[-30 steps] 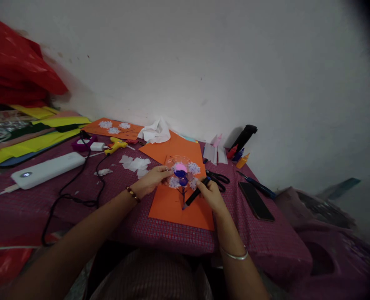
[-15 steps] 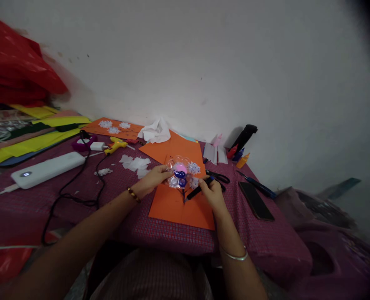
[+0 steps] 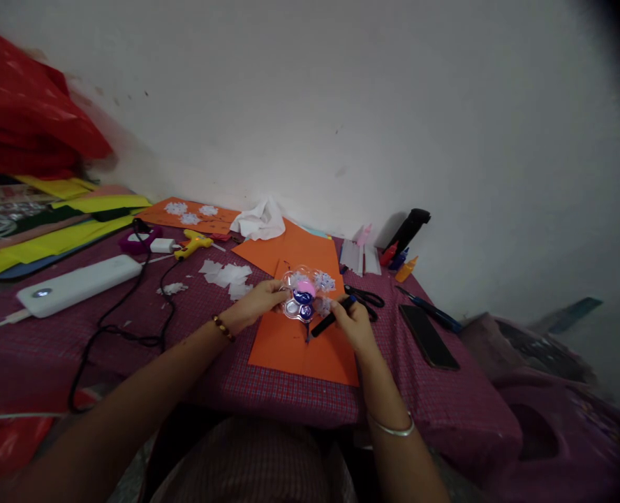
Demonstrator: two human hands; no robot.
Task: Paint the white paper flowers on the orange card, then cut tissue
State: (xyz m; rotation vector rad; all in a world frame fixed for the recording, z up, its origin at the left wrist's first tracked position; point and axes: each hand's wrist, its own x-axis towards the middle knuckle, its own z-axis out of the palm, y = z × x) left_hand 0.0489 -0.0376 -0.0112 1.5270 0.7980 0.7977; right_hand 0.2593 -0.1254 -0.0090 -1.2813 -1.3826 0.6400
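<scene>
My left hand (image 3: pixel 266 299) grips the left edge of a clear, flower-shaped paint palette (image 3: pixel 292 309), with pink and dark blue paint in its wells. The palette is held over a sheet of orange paper (image 3: pixel 289 353) and hides part of it. In my right hand (image 3: pixel 355 323) is a black marker (image 3: pixel 325 324) with a blue end, its lower tip pointing down-left near a dark drawn line on the paper. White, blue-speckled paper flowers (image 3: pixel 325 281) show just right of the palette.
Scissors (image 3: pixel 367 296), a phone (image 3: pixel 429 337) and a blue pen (image 3: pixel 436 311) lie to the right. Small paint bottles (image 3: pixel 407 268) stand behind them. On the left are a yellow glue gun (image 3: pixel 192 244), its black cord, a white power bank (image 3: pixel 82 285) and torn white paper (image 3: pixel 228 276).
The palette has tilted and shifted slightly toward me in my left hand. My right hand, with the marker, has barely moved.
</scene>
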